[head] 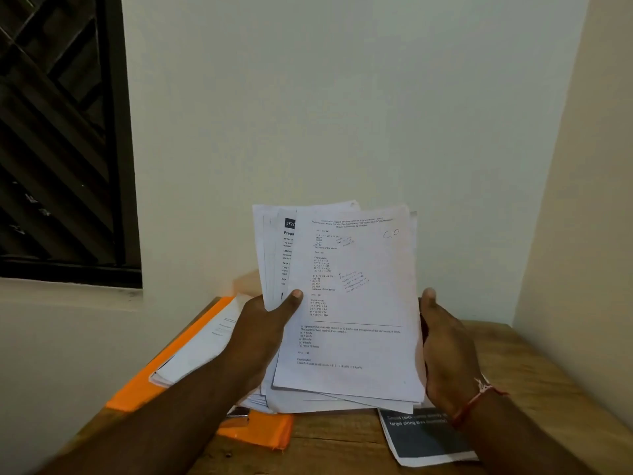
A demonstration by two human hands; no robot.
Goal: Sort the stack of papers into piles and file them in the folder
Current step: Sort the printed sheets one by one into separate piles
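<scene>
The front sheet of the stack of papers [352, 303] bears a handwritten "C10" at its top right; the sheet behind shows "3727" and "Prepa". The left hand [267, 323] grips the stack's left edge with its thumb across the front, and the right hand [448, 344] clasps the right edge. The stack stands upright above the table [342, 437], and the orange folder [178, 358] lies along the table's left edge.

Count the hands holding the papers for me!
2. The left hand grips the left edge of the paper stack, and the right hand grips its right edge. No other hands are in view.
</scene>
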